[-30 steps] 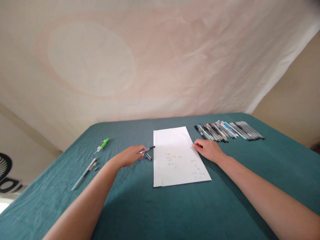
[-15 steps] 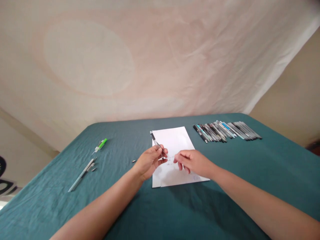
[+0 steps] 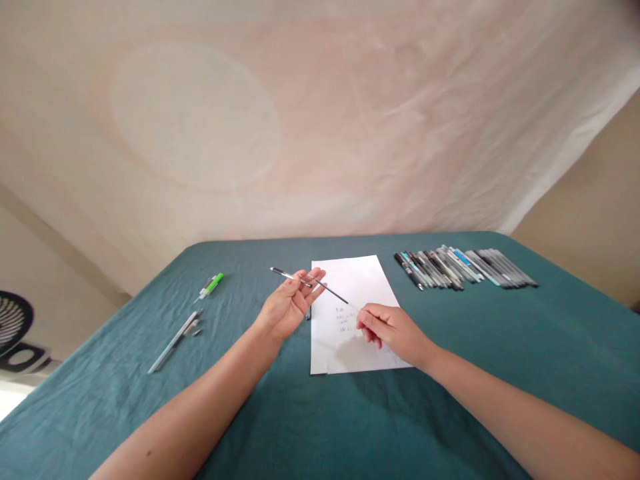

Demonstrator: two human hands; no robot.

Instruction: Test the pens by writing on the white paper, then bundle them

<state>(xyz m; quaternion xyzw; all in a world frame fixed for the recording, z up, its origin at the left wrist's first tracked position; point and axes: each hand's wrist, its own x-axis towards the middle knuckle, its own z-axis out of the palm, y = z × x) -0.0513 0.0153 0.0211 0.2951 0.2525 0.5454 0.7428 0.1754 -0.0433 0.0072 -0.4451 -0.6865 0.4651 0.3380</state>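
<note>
My left hand (image 3: 286, 308) holds a slim pen barrel (image 3: 281, 272) with a dark end between thumb and fingers, its other fingers stretched out. In a closed pinch, my right hand (image 3: 393, 328) grips one end of a thin dark ink refill (image 3: 336, 294). The refill slants up and left, its far end close to the left fingers; whether it touches them I cannot tell. Below both hands lies white paper (image 3: 350, 273) with small handwriting on it. A small dark piece (image 3: 309, 313) lies by the paper's left edge, partly hidden by my left hand.
A row of several pens (image 3: 440, 268) lies at the back right of the green-covered table (image 3: 240, 413). To the left are a bright green pen-like item (image 3: 214, 283), a long grey tube (image 3: 173, 343) and small parts (image 3: 195, 328). A fan (image 3: 15, 323) stands beyond the left edge.
My right hand now holds the thin refill, drawn out between the hands. My left hand has moved slightly left and its fingers have spread, the pen barrel tilting flatter.
</note>
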